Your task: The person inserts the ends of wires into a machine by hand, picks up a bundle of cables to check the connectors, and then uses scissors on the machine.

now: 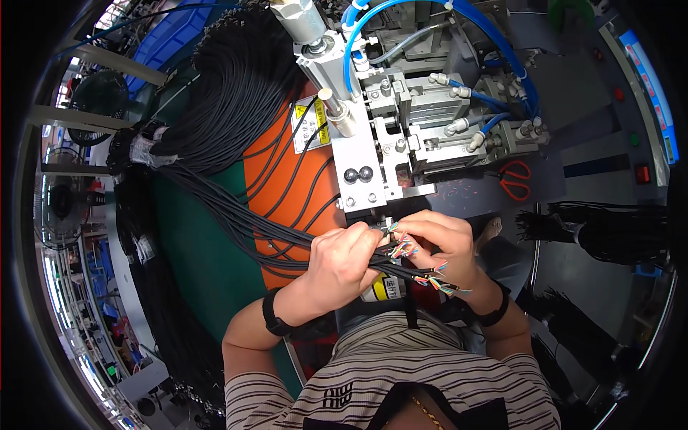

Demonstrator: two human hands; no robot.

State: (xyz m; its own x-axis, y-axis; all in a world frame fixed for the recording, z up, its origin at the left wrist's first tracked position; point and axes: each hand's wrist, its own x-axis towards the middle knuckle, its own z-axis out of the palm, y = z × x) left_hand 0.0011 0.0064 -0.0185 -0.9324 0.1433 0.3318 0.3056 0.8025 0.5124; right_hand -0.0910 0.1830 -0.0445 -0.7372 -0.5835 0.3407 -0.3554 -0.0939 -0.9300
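My left hand (342, 261) is closed round several black cables (283, 233) that run in from the left. Their stripped ends (437, 278), with thin coloured wires fanned out, stick out to the right under my hands. My right hand (443, 244) pinches the coloured wires of one cable end (393, 228) between thumb and fingers. Both hands meet right in front of the metal clamp block (362, 175) of a pneumatic machine. What exactly lies between the right fingertips is partly hidden.
A large tied bundle of black cables (236, 93) lies at the far left. Blue air hoses (527, 86) curve over the machine's cylinders. Red-handled scissors (514, 179) lie right of the clamp block. More black cable bundles (609, 233) are at the right, near a control panel (648, 93).
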